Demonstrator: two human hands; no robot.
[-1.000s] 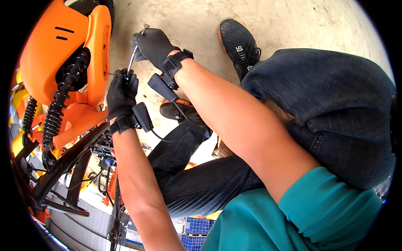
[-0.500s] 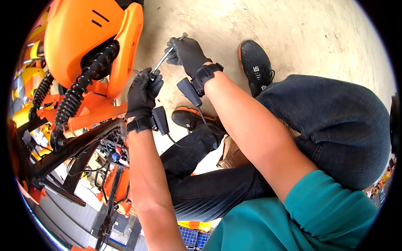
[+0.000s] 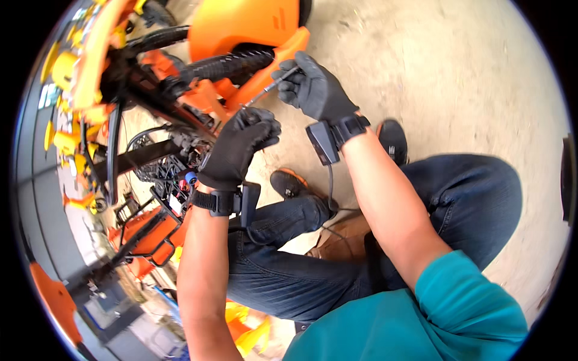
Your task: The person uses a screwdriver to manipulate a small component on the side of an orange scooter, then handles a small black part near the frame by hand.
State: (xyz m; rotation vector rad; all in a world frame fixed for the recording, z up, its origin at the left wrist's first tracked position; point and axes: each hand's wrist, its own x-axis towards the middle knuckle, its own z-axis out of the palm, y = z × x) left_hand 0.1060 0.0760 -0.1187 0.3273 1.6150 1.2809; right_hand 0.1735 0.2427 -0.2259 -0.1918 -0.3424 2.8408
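One right hand (image 3: 319,90) grips one thin metal tool (image 3: 262,94); one left hand (image 3: 236,147) curls, its hold I cannot tell.

Pale beige, concrete-looking floor (image 3: 445,78) fills most of top & R side, w/ small dark scuffs nr top ctr. Far L: grey panelled wall (image 3: 45,204) w/ thin dark seams, bent by lens along view's edge. Nr top L, small whitish bright patch (image 3: 48,95), poss. a window, too blurred to tell. Beside it, bkgd yellow & orange machines (image 3: 65,141), blurry. Btm ctr: bright yellow sheet-like piece (image 3: 259,334), kind unclear. Light's bright on open flr at R, greyer w/ soft shadow twd mid.
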